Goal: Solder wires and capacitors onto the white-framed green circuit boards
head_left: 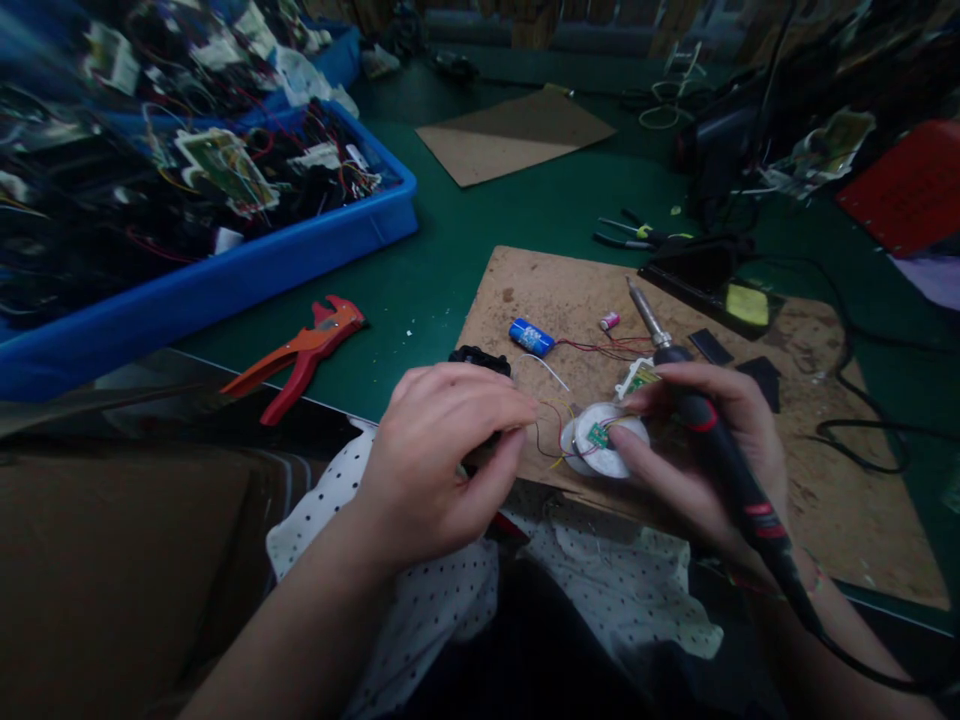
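Observation:
My right hand (pixel 720 440) grips a soldering iron (pixel 701 415), its metal tip pointing up and away. The thumb and a fingertip of that hand also touch a white solder spool (pixel 619 455) with a small green circuit board (pixel 598 435) on it. Thin red and dark wires (pixel 551 408) run between the board and my left hand (pixel 450 450), whose thumb and fingers are pinched at the wire ends. A black plastic part (pixel 480 358) is partly hidden behind the left hand. Beyond the spool are a pale-framed circuit board (pixel 637 378) and a blue cylindrical battery (pixel 531 337) with red leads.
A worn brown board (pixel 840 480) lies on the green table (pixel 450 270). Orange-red cutters (pixel 307 350) lie left; pliers (pixel 637 235) and an iron stand with yellow sponge (pixel 746 303) lie at the back right. Blue bins (pixel 360 235) hold electronic parts. The iron's cord (pixel 862 655) trails right.

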`<state>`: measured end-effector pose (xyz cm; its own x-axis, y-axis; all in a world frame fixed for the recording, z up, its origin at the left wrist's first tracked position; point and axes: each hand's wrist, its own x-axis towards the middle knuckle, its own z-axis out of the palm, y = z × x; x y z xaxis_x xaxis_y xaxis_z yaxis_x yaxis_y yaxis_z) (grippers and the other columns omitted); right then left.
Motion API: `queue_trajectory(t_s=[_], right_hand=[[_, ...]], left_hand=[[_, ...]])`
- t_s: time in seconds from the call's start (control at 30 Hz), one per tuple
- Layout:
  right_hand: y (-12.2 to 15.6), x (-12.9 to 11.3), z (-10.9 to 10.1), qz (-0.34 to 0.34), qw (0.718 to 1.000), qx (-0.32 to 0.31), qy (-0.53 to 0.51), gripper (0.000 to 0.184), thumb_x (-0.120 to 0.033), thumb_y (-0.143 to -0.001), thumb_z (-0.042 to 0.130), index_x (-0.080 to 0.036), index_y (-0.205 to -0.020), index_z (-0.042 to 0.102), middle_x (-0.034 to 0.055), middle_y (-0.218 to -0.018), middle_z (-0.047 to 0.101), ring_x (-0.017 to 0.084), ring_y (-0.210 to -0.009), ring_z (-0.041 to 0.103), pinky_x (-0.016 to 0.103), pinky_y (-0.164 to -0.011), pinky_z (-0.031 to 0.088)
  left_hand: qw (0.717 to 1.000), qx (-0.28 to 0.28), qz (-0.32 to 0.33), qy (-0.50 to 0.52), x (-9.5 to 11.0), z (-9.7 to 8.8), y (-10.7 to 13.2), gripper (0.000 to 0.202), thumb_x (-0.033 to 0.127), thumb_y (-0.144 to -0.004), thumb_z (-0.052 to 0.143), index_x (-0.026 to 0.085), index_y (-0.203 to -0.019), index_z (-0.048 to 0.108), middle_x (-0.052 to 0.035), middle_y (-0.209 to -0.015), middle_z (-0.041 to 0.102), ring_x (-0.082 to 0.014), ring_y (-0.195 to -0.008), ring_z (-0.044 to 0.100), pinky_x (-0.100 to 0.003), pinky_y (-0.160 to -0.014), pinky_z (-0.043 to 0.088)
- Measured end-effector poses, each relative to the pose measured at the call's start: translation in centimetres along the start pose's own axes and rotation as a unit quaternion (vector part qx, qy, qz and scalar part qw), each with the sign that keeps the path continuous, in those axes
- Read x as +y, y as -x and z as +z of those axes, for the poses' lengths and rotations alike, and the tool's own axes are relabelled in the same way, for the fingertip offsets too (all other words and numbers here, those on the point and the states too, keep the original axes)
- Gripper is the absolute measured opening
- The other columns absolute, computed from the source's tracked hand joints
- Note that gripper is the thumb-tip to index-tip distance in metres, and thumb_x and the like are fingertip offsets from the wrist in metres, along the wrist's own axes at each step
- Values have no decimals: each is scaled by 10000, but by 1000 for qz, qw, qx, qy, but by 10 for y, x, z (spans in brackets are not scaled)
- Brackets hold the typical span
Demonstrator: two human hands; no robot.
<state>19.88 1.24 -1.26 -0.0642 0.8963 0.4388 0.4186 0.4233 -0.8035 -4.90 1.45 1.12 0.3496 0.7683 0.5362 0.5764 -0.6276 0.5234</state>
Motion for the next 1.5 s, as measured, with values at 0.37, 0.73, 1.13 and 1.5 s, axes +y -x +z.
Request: queue_trajectory(t_s=[0.37, 0.73, 1.13, 1.5], right_hand=[[1, 2, 0, 7, 1000, -3, -11, 638, -106, -692, 823, -267, -1253, 565, 16, -976, 675, 179, -876, 678, 359, -862, 565], [1, 0, 0, 5, 1000, 0, -8, 619, -127, -702, 823, -278, -1246, 571, 14, -975, 682, 184, -873, 680, 372, -856, 578], [1, 1, 0, 8, 1000, -4, -18, 626, -118, -702, 822, -281, -1250, 567, 7, -986, 684, 172, -880, 679, 350, -849, 579], [-1, -1, 0, -1, 1000, -5, -10, 594, -132, -724, 805, -296, -1244, 568, 14, -960, 684, 185, -851, 692, 364, -804, 618]], left_hand=[[987, -72, 116, -82, -4, 8, 3, 184, 162, -903, 699, 304, -1021, 700, 68, -1118, 754, -179, -1128, 634, -425, -940, 350], [985, -71, 144, -63, -8, 4, 2, 230, 134, -905, 678, 301, -1061, 712, 62, -1132, 767, -163, -1051, 673, -375, -899, 394], [985, -78, 153, -23, -6, 2, 1, 238, 137, -916, 663, 273, -1111, 669, 35, -1167, 763, -150, -993, 705, -339, -840, 447], [926, -39, -177, 330, 11, 9, 5, 47, 198, -1020, 507, 209, -1060, 484, -40, -872, 760, -104, -573, 675, -209, -505, 555]])
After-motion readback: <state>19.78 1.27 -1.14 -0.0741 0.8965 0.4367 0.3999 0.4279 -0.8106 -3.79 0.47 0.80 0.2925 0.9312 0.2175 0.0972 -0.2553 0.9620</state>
